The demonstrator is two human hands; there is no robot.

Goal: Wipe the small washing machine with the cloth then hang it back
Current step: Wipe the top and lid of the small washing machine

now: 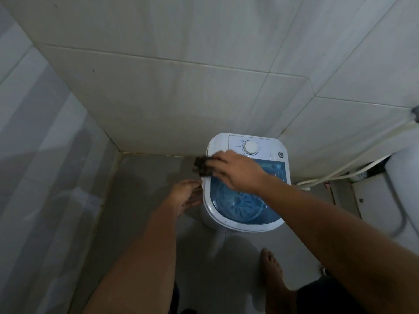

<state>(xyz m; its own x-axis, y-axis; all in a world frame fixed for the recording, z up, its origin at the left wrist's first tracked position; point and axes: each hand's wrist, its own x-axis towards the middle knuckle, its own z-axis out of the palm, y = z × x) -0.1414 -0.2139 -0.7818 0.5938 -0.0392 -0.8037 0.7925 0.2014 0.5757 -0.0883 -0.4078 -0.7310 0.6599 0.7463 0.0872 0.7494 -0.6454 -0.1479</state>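
The small white washing machine (pixel 278 146) stands on the floor against the tiled wall, with a blue see-through lid and a white dial on its top panel. My right hand (pixel 235 171) reaches across the lid and presses a dark cloth (pixel 203 166) onto the machine's upper left edge. My left hand (pixel 187 196) rests against the machine's left side, fingers apart, touching its rim and holding nothing.
Tiled walls close in behind and to the left. White hoses (pixel 335 173) run along the wall to the right of the machine. A white fixture (pixel 401 200) fills the right edge. My bare foot (pixel 272 266) stands just in front of the machine.
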